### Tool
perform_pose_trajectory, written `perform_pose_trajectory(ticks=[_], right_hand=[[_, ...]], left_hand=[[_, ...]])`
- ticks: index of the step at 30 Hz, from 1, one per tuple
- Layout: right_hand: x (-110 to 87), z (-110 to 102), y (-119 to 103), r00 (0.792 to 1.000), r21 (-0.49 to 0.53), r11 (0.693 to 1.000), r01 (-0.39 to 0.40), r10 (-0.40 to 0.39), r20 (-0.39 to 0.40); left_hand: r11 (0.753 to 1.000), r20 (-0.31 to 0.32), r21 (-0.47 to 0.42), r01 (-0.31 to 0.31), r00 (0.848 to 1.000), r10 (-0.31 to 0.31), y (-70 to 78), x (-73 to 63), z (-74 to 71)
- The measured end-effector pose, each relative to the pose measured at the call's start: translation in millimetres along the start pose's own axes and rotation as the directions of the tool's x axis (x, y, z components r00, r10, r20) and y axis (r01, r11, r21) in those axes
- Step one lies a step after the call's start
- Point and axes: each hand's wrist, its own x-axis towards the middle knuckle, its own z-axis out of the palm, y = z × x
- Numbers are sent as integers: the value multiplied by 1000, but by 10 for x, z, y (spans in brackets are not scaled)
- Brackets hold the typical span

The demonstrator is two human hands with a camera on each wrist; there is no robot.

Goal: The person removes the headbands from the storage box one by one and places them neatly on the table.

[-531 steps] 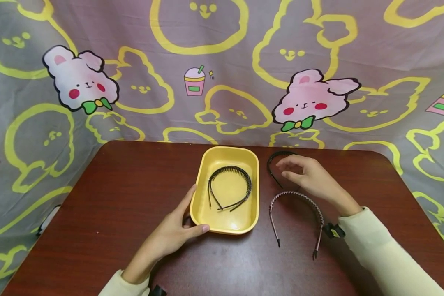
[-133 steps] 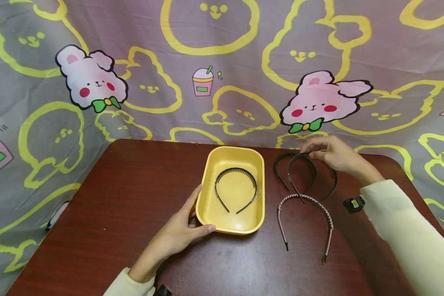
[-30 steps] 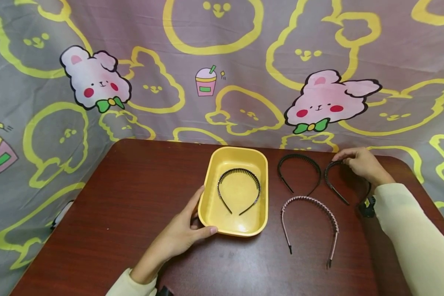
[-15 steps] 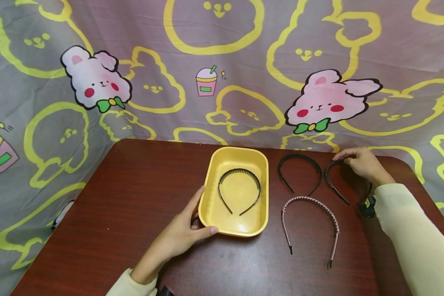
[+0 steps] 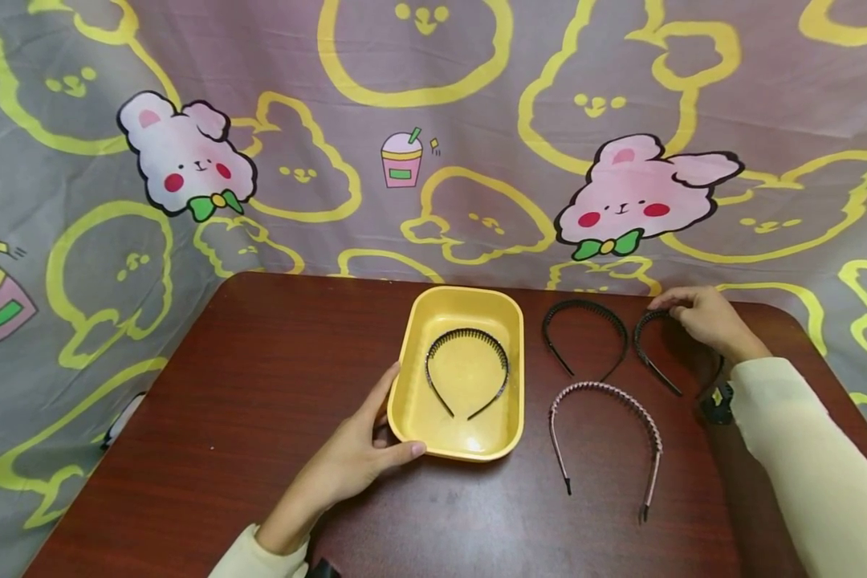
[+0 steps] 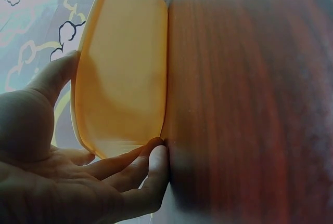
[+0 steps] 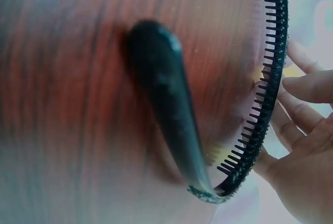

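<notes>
My left hand (image 5: 343, 453) holds the yellow plastic tray (image 5: 470, 440) by its near left corner. In the left wrist view, its thumb lies at the rim and its other fingers curl against the wall and lower edge. Inside the tray lies one black toothed headband (image 5: 467, 332), its ends toward me. Farther right, my right hand (image 5: 708, 319) pinches the top of another black headband (image 5: 637, 347) at the tabletop. The right wrist view shows that headband's comb teeth and speckled outer band (image 7: 269, 89), with thumb and fingers at its outer edge.
Between tray and right hand lies a plain black headband (image 5: 585, 304). A pink twisted headband (image 5: 607, 388) lies nearer to me, just below it. All rest on a dark red-brown table (image 5: 188, 449). A patterned cloth (image 5: 462, 136) hangs behind and at the left.
Earlier two headbands lay in the tray; one was then carried right in my right hand and now stands on the table at the right. Over the last second almost nothing moved.
</notes>
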Motion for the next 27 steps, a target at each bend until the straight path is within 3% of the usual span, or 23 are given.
perform_pose_trajectory(ticks=[9,27], right_hand=[[-18,-30,-15,1000,-11,1000,-8,8,-1],[-64,-119,-161,997,-74,996,55,-58,-43]], left_hand=[[1000,-1,-7,-6,1000,6,-3,3,5],[1000,2,-16,-10,1000,10,-12,5,5]])
